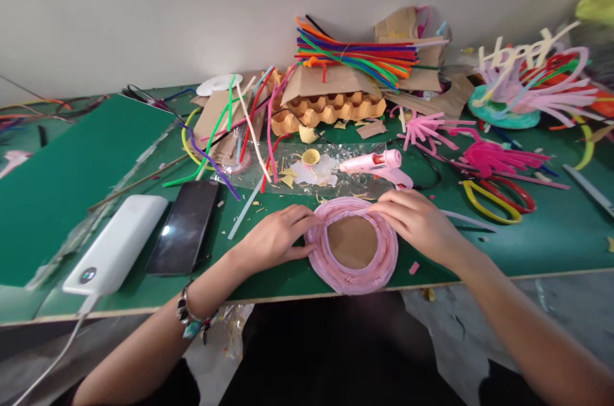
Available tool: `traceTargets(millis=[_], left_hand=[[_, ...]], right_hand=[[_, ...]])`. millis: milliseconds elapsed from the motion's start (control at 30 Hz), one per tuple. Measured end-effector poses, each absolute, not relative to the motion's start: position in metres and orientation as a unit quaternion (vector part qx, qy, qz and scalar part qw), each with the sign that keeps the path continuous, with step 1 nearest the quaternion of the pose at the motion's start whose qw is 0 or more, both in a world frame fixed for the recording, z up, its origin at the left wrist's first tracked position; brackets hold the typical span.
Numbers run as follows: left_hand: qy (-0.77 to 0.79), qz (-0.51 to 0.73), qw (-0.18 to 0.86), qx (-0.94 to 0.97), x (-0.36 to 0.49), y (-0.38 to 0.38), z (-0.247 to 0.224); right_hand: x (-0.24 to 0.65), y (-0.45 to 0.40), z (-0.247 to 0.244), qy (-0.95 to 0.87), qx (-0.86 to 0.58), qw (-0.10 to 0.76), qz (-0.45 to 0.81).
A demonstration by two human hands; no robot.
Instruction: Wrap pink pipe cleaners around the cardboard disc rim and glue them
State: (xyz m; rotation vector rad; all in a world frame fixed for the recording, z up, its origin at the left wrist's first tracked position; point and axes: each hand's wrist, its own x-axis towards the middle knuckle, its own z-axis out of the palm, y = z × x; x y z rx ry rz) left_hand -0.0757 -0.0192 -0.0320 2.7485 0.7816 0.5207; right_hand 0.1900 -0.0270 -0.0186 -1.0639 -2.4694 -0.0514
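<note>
On the green table near its front edge lies a round cardboard disc (352, 242) ringed by coiled pink pipe cleaners (352, 280). My left hand (275, 234) grips the ring's left side, its fingertips on the upper left coils and the thumb against the outer edge. With thumb and fingers pinched, my right hand (422, 220) holds a light pink pipe cleaner (357, 209) against the upper right of the ring. The fingers partly cover the strand's ends. Just behind the ring, a pink hot glue gun (377, 165) lies on a plastic sheet.
A phone (186, 227) and a white power bank (118, 243) with a cable lie left. Behind stand an egg carton (329, 109) and a bundle of coloured pipe cleaners (357, 51). Scissors (494, 201) and pink pipe-cleaner tufts (494, 153) lie right, near a decorated piece (503, 112).
</note>
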Motion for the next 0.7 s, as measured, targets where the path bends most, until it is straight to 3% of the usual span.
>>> traceTargets(millis=[700], left_hand=[[0.228,0.134,0.035,0.964,-0.075,-0.012,-0.03]], right_hand=[[0.188,-0.009,-0.031,-0.862,-0.439,0.228,0.115]])
